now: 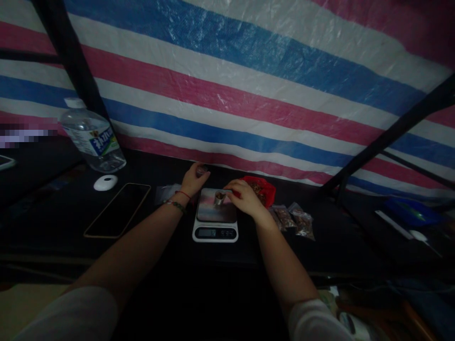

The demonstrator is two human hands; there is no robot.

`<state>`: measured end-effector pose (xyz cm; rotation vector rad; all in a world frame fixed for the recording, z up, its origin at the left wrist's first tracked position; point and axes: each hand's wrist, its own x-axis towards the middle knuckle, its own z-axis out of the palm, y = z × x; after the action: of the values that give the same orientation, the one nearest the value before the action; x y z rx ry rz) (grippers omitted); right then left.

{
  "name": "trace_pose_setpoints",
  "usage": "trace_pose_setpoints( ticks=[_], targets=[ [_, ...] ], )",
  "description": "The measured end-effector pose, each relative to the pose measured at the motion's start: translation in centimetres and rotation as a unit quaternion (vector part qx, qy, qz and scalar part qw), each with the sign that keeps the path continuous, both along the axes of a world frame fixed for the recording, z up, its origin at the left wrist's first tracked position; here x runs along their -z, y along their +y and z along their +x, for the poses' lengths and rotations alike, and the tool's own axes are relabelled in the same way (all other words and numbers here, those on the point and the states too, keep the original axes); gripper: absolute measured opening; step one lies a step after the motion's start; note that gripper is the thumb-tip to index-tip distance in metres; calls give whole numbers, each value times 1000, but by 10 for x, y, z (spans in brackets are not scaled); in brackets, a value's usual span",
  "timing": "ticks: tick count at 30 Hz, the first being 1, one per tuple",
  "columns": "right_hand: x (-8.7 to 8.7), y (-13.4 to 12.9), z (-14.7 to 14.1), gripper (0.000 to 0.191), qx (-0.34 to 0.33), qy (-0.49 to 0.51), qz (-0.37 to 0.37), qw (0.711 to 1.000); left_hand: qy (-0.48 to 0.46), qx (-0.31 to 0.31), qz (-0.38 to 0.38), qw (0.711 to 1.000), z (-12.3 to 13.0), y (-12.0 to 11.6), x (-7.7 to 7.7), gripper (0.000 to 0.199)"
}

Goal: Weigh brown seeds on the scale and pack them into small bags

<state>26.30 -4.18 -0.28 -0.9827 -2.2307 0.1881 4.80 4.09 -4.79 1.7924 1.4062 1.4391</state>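
A white digital scale (215,232) with a lit display stands on the black table in front of me. On its plate sits a small metal cup (219,198) with brown bits inside. My right hand (243,195) is at the cup's right side, its fingertips closed near the rim; what they hold, if anything, is too small to tell. Left of the scale's back edge, my left hand (194,179) is closed around a small, dark, see-through item. A red tray (269,192) of brown pieces lies behind my right hand. Filled clear bags (302,222) lie right of my right forearm.
At the left are a large clear bottle (94,137), a white oval object (105,183) and a phone (119,210). Flat clear bags (165,194) lie by my left wrist. A blue item (408,211) is far right. Striped sheeting (220,94) and dark poles stand behind.
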Motion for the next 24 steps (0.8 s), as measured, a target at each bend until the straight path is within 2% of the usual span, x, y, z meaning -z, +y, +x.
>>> trace_pose_setpoints(
  ticks=[4,7,9,11,14,16,19,24],
  targets=[
    [-1,3,10,20,76,43,38,995,11,5,-14,1000,1,-1,-1,50],
    [0,11,26,23,156,33,39,986,19,13,-27,999,2,0,1,55],
    [2,18,39,24,221,-4,9,975,26,18,-39,999,2,1,2,59],
    [6,24,51,25,268,-68,-52,960,38,17,-53,998,2,2,3,63],
    [16,29,61,30,269,-168,-147,937,57,20,-70,996,3,1,2,66],
    [23,31,61,37,255,-207,-176,928,63,25,-77,995,3,1,1,64],
    [31,32,58,42,246,-220,-174,928,69,22,-78,994,4,1,0,59],
    [34,35,56,25,218,-183,-139,948,66,17,-74,995,3,4,3,54]
  ],
)
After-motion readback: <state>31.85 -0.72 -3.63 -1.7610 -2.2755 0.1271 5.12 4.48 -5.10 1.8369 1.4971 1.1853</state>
